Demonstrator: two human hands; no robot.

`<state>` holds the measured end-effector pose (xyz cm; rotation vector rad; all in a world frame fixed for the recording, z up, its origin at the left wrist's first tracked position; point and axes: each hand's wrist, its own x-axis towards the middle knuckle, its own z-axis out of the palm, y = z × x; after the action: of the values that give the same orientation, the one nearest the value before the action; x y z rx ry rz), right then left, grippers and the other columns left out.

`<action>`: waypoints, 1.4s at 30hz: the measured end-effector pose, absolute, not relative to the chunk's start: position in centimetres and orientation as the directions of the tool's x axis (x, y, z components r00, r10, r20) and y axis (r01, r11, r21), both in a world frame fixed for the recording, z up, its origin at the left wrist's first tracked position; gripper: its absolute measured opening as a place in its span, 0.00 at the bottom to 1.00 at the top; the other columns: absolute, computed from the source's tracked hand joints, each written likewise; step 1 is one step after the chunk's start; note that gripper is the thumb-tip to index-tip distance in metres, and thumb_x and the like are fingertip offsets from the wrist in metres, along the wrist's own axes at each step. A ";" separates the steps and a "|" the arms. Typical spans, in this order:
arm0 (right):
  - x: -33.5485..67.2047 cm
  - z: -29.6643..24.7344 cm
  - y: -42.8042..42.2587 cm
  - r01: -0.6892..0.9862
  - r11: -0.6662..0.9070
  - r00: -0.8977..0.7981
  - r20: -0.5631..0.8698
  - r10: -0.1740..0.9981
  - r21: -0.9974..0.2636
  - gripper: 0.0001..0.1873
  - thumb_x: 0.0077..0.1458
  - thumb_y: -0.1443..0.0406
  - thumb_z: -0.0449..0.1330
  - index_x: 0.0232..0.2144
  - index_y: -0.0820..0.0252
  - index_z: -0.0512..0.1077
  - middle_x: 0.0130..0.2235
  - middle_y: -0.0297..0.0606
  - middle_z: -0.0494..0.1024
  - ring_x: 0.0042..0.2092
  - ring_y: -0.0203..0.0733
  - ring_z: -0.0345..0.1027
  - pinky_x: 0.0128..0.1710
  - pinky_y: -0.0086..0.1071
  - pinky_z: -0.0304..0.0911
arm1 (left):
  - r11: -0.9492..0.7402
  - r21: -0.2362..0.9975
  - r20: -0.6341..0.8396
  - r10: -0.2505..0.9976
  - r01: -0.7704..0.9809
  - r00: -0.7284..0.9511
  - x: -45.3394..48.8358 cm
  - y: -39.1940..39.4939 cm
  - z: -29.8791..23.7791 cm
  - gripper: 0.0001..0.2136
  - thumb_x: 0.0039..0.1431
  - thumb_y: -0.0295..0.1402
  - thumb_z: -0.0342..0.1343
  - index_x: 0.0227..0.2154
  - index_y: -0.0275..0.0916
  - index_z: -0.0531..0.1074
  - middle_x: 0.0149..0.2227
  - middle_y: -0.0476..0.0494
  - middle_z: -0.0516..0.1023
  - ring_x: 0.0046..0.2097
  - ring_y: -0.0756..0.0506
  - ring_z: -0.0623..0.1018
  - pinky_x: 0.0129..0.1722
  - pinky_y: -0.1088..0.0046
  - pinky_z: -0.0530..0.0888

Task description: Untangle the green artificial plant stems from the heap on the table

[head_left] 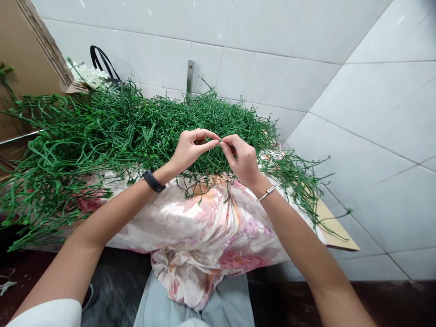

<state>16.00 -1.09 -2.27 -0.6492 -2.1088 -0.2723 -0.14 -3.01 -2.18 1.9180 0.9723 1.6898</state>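
A big heap of thin green artificial plant stems (112, 131) lies across a surface covered with a pink floral cloth (200, 227). My left hand (190, 147) and my right hand (240, 159) meet above the middle of the heap, fingertips touching. Both are closed in a pinch on a thin green stem (218, 140) held between them. A black band is on my left wrist, a silver bracelet on my right.
White tiled walls stand behind and to the right. A cardboard box (41, 45) leans at the far left, with a black-handled bag of white flowers (91, 72) behind the heap. A brown board (335, 231) pokes out at the right under the cloth.
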 end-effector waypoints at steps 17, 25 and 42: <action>15.6 -1.9 -1.3 0.463 0.728 -0.335 0.661 0.672 -0.505 0.08 0.50 0.65 0.52 0.22 0.63 0.66 0.19 0.29 0.63 0.21 0.28 0.53 0.23 0.26 0.49 | -0.687 0.520 0.748 0.654 0.508 0.118 -0.2 -2.9 -2.4 0.04 0.47 0.30 0.53 0.23 0.38 0.72 0.21 0.51 0.69 0.25 0.53 0.64 0.31 0.74 0.60; 17.0 -0.3 -1.0 0.429 0.697 -0.437 0.543 0.717 -0.575 0.08 0.43 0.70 0.52 0.16 0.64 0.66 0.15 0.27 0.58 0.20 0.26 0.47 0.21 0.25 0.44 | -0.662 0.744 0.666 0.746 0.087 -0.012 -0.9 -2.5 -1.6 0.09 0.48 0.38 0.56 0.26 0.37 0.72 0.23 0.49 0.69 0.24 0.54 0.65 0.24 0.77 0.61; 17.0 -0.2 -1.8 0.486 0.847 -0.290 0.874 0.390 -0.216 0.07 0.52 0.65 0.52 0.25 0.60 0.68 0.28 0.35 0.68 0.31 0.34 0.62 0.32 0.31 0.60 | -0.627 0.777 0.629 0.770 -0.058 0.105 -0.5 -2.3 -2.0 0.06 0.49 0.32 0.56 0.29 0.35 0.68 0.29 0.48 0.73 0.28 0.53 0.74 0.33 0.76 0.69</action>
<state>16.96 -1.76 -0.20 -0.6523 -1.9150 -0.1088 -0.49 -2.34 -2.00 1.7246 0.7008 1.5956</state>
